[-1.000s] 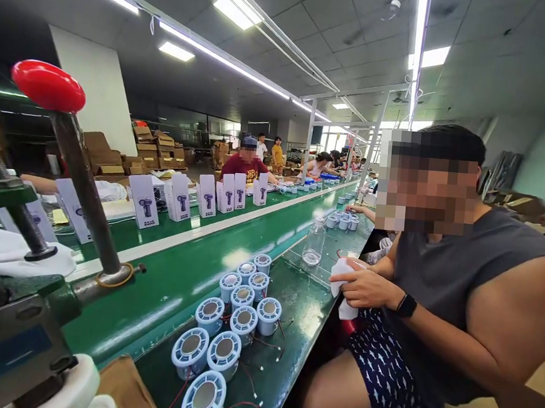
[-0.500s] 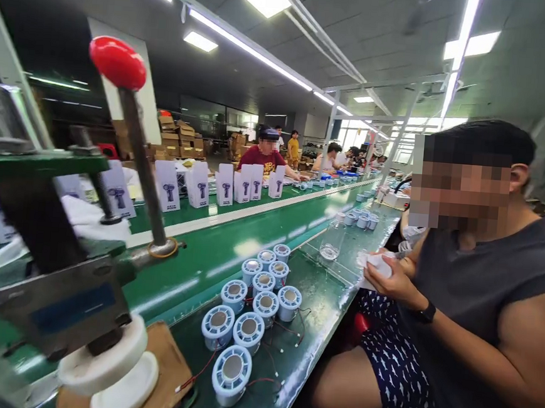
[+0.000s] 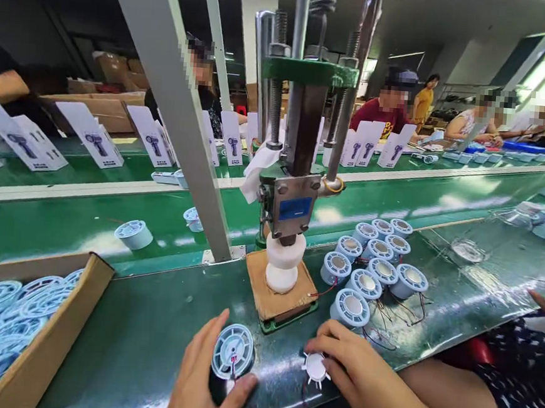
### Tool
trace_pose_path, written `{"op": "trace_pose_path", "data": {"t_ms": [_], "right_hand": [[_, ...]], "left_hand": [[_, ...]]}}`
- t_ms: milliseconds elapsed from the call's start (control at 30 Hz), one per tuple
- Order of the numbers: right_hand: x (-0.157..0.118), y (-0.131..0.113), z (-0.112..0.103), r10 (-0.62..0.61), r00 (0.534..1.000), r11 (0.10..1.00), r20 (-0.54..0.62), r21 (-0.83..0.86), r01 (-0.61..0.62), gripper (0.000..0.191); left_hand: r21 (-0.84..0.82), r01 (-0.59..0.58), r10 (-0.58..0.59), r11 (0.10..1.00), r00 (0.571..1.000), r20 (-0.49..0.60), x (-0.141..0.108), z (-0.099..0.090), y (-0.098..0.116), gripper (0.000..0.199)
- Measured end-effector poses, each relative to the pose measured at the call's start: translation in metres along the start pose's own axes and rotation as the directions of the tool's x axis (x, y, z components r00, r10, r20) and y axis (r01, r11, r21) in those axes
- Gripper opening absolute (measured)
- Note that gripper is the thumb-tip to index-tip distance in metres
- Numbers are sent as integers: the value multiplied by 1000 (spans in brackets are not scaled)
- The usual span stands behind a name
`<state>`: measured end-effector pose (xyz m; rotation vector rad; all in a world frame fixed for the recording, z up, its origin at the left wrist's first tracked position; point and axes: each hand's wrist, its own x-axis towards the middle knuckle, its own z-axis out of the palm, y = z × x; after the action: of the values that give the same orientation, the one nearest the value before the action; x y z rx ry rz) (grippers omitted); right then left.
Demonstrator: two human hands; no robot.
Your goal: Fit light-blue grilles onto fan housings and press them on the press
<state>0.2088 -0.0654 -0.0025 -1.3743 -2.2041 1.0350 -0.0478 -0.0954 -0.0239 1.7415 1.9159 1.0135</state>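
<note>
My left hand [image 3: 209, 375] curls round a light blue round fan housing [image 3: 232, 352] on the green bench, thumb and fingers at its rim. Spokes and a small red-and-white wire piece show inside the housing. My right hand [image 3: 340, 363] has its fingers closed at the edge of a small silver disc with short prongs [image 3: 316, 366], low over the bench or on it. Just beyond both hands is a hand press [image 3: 295, 206] with white round blocks [image 3: 284, 261] over a cardboard pad [image 3: 259, 291].
Several finished-looking blue housings with silver centres [image 3: 352, 308] and trailing wires stand right of the press. A cardboard box [image 3: 72, 314] of blue rings is at left. A grey post [image 3: 200, 160] rises beside the green conveyor [image 3: 87, 214]. A neighbour's knee [image 3: 451, 388] is at right.
The view has swung left and down from the neighbour on the right to the press and bench. Both my hands, the housing and the pronged disc are now in view.
</note>
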Motion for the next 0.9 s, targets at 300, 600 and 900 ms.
{"op": "trace_pose_path", "data": {"t_ms": [300,600,900], "right_hand": [[7,1,15,105,990,932,93,-358,-65,50],[20,8,20,-96,989,821,112,-553,142,34],[28,-59,-5,-344,919,903,192,-201,380,35]], "left_hand": [[20,15,-18,1000,983,182,8,16,-20,55],[-34,-120,124,992,969,214,2,32,-16,61],[-322,-2,70,947,978,199,-13,27,-5,75]]}}
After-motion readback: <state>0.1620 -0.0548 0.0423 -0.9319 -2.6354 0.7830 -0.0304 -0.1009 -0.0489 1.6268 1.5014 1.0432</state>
